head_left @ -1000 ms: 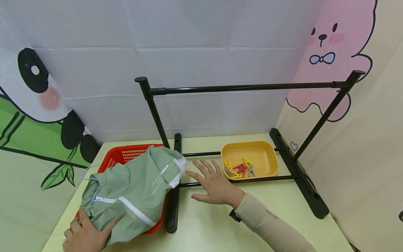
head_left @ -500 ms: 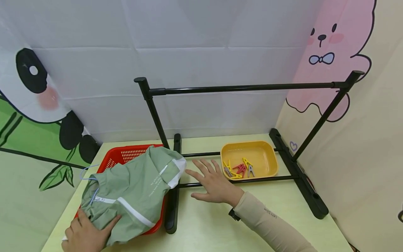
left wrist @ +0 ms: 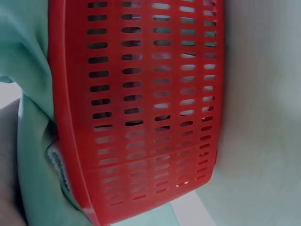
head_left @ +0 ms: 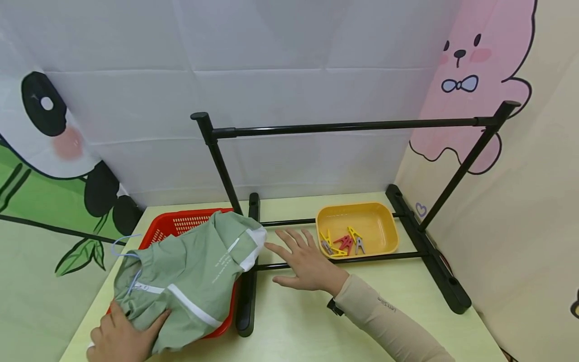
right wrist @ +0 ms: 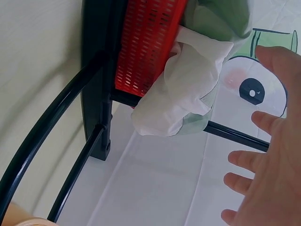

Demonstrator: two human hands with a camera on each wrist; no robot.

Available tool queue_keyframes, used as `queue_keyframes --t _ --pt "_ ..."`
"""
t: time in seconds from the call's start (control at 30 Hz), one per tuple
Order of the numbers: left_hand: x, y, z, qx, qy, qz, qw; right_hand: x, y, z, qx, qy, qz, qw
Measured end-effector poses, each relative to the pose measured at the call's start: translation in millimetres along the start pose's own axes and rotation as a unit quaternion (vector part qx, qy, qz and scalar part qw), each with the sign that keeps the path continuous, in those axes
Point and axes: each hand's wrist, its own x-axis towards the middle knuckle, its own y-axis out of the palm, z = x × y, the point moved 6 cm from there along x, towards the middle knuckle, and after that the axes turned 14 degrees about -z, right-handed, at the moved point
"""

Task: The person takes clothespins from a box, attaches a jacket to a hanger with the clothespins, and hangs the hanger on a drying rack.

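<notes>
A sage-green jacket (head_left: 199, 276) with white trim, white lettering, a zip and a pale blue cord lies bunched over a red slotted basket (head_left: 181, 221), covering most of it. My left hand (head_left: 119, 337) rests on the jacket's near left corner, thumb spread away from the fingers; the left wrist view catches only a blurred edge of it. My right hand (head_left: 312, 264) hovers palm down with fingers spread, just right of the jacket's white end (right wrist: 188, 89) and holding nothing. Close to its right is a yellow tray (head_left: 384, 236) holding several red, yellow and grey clips (head_left: 346, 242).
A black rack (head_left: 344, 126) stands on the pale table (head_left: 362, 306), its top bar high above the tray and basket. Its left foot (head_left: 246, 306) runs along the basket's right side, and its right foot (head_left: 445, 276) lies beyond the tray. A white printed backdrop (head_left: 294, 166) hangs behind.
The view has shifted slightly. Both hands, the jacket and the tray keep their places.
</notes>
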Motion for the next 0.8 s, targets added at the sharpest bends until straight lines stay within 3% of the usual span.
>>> queue_keyframes --t 0.2,0.27,0.33,0.4,0.47,0.53,0.63,0.73,0.8 --pt "-2.5 -4.7 0.0 0.021 0.007 -0.014 0.9997 1.5 -0.4 -0.2 -0.005 -0.007 -0.009 1.000" --pt "-4.3 -7.7 0.1 0.017 0.013 -0.039 0.9990 2.6 -0.8 -0.6 -0.007 -0.007 -0.012 1.000" --pt "-7.0 -12.3 -0.5 -0.008 0.027 -0.096 0.9950 3.9 -1.3 -1.1 -0.010 -0.008 -0.013 1.000" --pt "-10.4 -17.9 -1.4 -0.042 0.050 -0.169 0.9835 5.1 -2.1 -1.6 -0.011 -0.009 -0.016 1.000" --pt "-14.0 -22.7 -3.0 -0.073 0.080 -0.242 0.9642 6.2 -2.8 -2.2 -0.009 -0.008 -0.017 1.000" --pt "-16.2 -25.8 -4.1 -0.090 0.107 -0.295 0.9452 7.2 -3.6 -2.6 -0.005 -0.006 -0.018 1.000" --pt "-16.7 -27.6 -4.7 -0.102 0.135 -0.344 0.9235 8.8 -4.6 -3.0 0.005 0.000 -0.015 1.000" --pt "-16.9 -28.4 -3.5 -0.116 0.154 -0.370 0.9088 10.0 -5.3 -2.8 0.006 0.005 -0.006 1.000" --pt "-17.5 -29.1 -2.4 -0.126 0.159 -0.378 0.9035 10.2 -5.2 -2.6 0.007 0.006 -0.001 1.000"
